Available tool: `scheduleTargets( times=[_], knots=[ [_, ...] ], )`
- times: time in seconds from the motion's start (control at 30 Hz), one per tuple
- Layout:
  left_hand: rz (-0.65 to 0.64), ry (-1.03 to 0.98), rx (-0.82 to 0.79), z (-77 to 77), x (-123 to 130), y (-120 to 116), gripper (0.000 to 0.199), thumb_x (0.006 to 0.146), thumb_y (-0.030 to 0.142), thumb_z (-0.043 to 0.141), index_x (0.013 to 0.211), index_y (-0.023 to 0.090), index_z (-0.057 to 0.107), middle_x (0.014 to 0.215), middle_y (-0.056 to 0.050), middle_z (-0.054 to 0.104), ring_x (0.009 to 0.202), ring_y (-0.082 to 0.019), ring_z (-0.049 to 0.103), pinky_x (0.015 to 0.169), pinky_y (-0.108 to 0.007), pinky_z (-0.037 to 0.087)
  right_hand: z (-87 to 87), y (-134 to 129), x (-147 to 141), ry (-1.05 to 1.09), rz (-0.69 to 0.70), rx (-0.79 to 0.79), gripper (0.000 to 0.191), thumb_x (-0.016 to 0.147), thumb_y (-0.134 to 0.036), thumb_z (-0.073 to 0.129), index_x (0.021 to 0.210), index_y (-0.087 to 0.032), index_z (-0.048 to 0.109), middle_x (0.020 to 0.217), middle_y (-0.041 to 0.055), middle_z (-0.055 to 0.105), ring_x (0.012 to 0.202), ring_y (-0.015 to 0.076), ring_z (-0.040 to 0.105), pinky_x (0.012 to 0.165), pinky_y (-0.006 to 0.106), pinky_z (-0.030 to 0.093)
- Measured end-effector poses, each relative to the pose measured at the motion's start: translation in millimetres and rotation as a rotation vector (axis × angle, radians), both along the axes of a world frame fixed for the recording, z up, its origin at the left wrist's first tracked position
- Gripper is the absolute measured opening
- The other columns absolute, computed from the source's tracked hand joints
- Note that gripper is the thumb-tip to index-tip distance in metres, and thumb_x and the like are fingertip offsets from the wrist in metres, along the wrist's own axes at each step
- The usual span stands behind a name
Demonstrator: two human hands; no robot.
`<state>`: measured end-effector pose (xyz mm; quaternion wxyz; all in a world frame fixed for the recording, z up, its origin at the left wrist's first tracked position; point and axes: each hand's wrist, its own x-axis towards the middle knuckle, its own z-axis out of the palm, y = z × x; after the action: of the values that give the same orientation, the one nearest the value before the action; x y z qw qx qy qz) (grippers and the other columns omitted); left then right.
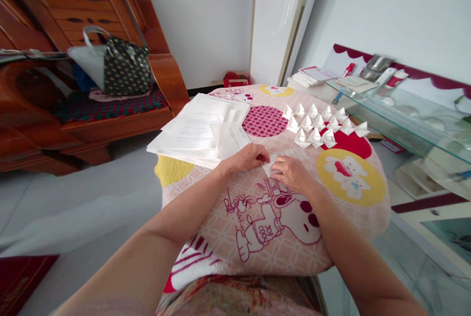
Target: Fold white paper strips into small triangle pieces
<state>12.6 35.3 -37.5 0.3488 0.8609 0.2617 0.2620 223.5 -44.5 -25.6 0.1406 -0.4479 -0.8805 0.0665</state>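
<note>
A small piece of folded white paper point(269, 169) lies between my hands, just above the patterned tablecloth point(224, 227). My left hand point(250, 157) pinches its upper left part, fingers closed. On the other side, my right hand point(289, 172) grips the paper with bent fingers pressed against it. Beyond my right hand stand several folded white paper boats point(314, 137) in rough rows. To the left of my left hand is a stack of white paper sheets point(195, 124), some with printed lines.
At the right, a glass shelf unit point(415, 119) holds cups and papers close to the table. A wooden bench point(121, 110) with a black patterned bag point(125, 65) stands at the left. A tall white air conditioner point(274, 26) is behind the table.
</note>
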Motion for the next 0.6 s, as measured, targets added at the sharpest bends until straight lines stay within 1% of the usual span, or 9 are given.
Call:
scheduleTargets(
  times=[0.13, 0.3, 0.47, 0.6],
  knots=[
    [-0.052, 0.011, 0.005, 1.5, -2.7, 0.6, 0.033, 0.067, -0.002, 0.061, 0.086, 0.018, 0.078, 0.079, 0.000, 0.068, 0.069, -0.011, 0.060, 0.069, -0.023, 0.045, 3.5, -5.3, -2.6, -0.101, 0.023, 0.030, 0.008, 0.089, -0.013, 0.067, 0.085, -0.019, 0.071, 0.095, 0.0081, 0.067, 0.086, 0.0210, 0.062, 0.074, 0.032, 0.045],
    [-0.050, 0.031, 0.006, 1.5, -3.4, 1.1, 0.031, 0.068, 0.000, 0.062, 0.087, 0.019, 0.078, 0.080, 0.000, 0.069, 0.070, -0.012, 0.060, 0.067, -0.022, 0.045, 7.1, -8.0, -6.1, -0.162, 0.020, 0.041, 0.012, 0.088, -0.009, 0.062, 0.085, -0.018, 0.070, 0.097, 0.0098, 0.067, 0.086, 0.0215, 0.061, 0.071, 0.031, 0.043],
    [-0.058, 0.046, -0.016, 3.8, -5.1, 0.9, 0.030, 0.068, 0.002, 0.063, 0.088, 0.018, 0.079, 0.079, -0.001, 0.069, 0.070, -0.012, 0.060, 0.066, -0.022, 0.046, 6.3, -4.3, -1.9, -0.106, 0.042, 0.010, 0.016, 0.091, -0.012, 0.062, 0.077, -0.018, 0.068, 0.091, 0.0078, 0.067, 0.083, 0.0202, 0.060, 0.073, 0.031, 0.043],
    [-0.067, 0.095, -0.002, 5.1, -6.8, 1.0, 0.029, 0.070, 0.003, 0.063, 0.092, 0.017, 0.078, 0.084, -0.001, 0.070, 0.073, -0.012, 0.061, 0.069, -0.022, 0.047, 2.9, -1.4, 1.8, -0.006, 0.048, 0.000, 0.022, 0.090, -0.009, 0.058, 0.073, -0.019, 0.069, 0.084, 0.0060, 0.066, 0.078, 0.0187, 0.058, 0.072, 0.030, 0.042]
  ],
)
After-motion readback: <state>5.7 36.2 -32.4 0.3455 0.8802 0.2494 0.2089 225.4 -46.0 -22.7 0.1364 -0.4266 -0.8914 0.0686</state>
